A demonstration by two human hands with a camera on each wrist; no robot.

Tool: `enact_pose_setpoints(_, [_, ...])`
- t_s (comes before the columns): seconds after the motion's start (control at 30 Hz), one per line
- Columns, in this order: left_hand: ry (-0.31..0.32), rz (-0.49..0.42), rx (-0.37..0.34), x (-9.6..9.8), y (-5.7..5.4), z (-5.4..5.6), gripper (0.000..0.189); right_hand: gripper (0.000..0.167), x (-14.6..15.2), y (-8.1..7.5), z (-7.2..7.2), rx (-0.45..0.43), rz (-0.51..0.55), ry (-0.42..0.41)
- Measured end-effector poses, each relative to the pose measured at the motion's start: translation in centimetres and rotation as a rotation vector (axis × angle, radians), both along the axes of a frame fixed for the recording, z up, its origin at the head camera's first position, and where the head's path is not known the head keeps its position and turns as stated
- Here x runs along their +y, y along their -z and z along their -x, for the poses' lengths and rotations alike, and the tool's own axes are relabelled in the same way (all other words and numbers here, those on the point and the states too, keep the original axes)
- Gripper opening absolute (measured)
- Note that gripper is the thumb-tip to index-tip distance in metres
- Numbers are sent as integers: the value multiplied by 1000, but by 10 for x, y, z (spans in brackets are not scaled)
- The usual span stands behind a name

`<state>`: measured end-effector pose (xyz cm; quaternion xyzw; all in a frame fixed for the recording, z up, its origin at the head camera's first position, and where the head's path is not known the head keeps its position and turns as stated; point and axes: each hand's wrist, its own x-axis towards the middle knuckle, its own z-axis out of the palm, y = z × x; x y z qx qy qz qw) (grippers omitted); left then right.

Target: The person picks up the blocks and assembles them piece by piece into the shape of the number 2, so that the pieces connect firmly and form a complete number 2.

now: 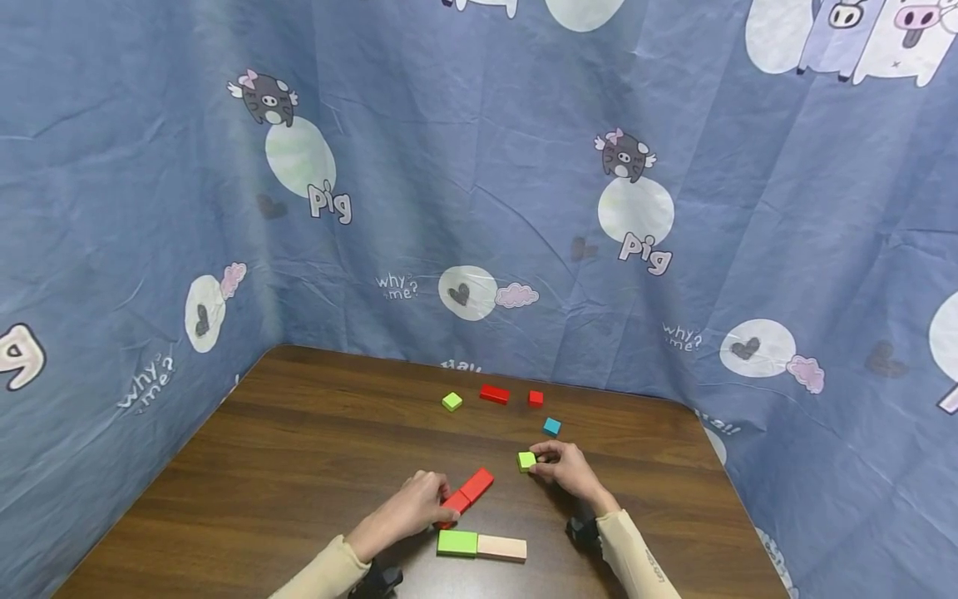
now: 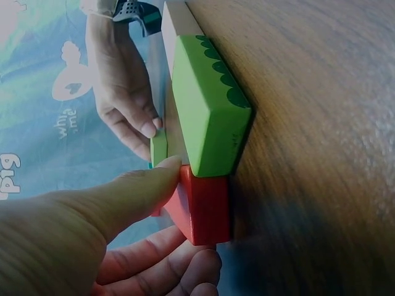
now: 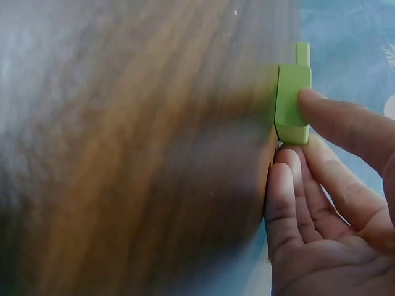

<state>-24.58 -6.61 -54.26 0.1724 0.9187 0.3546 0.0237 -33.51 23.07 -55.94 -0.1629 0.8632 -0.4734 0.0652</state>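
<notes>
Two red blocks lie end to end in a slanting row. My left hand (image 1: 410, 504) holds the nearer red block (image 2: 210, 213) between thumb and fingers, while the farther red block (image 1: 477, 482) extends up and right from it. Just in front lie a green block (image 1: 457, 543) with a dark scalloped edge and a plain wooden block (image 1: 502, 547), end to end. To the right, my right hand (image 1: 566, 468) pinches a small light-green block (image 3: 293, 102) low at the tabletop, thumb on one side and fingertips at another.
Farther back on the brown wooden table (image 1: 299, 441) are another light-green block (image 1: 452, 402), a long red block (image 1: 494, 394), a small red block (image 1: 535, 398) and a blue block (image 1: 552, 427). A blue patterned cloth (image 1: 419, 208) hangs behind and along the sides.
</notes>
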Motion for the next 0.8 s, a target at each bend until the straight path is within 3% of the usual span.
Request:
enact_pose_setpoints(0.37, [-1, 15, 9, 0, -2, 0, 28, 31, -1, -1, -4, 20, 10, -26])
enact_pose_setpoints(0.8, [-4, -2, -22, 0, -1, 0, 26, 27, -16, -3, -6, 45, -20, 20])
